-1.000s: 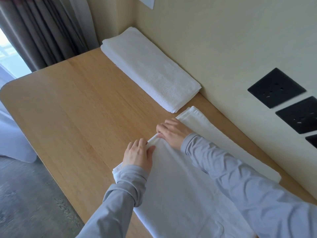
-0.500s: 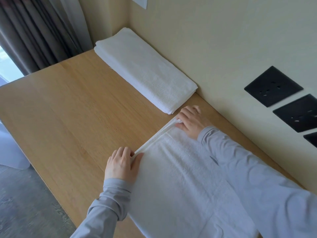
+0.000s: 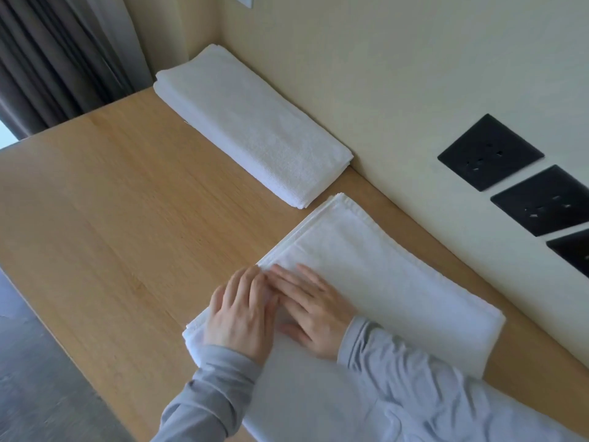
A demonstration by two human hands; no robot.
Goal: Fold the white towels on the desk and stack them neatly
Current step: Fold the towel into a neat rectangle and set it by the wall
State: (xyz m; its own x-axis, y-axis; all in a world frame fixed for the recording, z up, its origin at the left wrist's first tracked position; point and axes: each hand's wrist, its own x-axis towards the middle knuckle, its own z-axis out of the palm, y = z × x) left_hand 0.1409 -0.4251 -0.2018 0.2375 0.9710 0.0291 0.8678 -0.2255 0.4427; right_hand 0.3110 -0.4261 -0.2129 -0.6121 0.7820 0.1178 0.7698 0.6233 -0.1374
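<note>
A white towel lies folded in layers on the wooden desk, its far edge stepped where the layers meet. My left hand lies flat on its near left corner, fingers straight. My right hand presses flat beside it, fingers stretched towards the left edge. A second white towel, folded into a long neat rectangle, lies further back against the wall.
The desk runs along a cream wall on the right with black socket plates. Dark curtains hang at the far left. Grey floor lies beyond the desk's left edge.
My hands let go of the towel's edge, which they had pulled apart towards the wall. Both now lie flat side by side on the left part of the towel.
</note>
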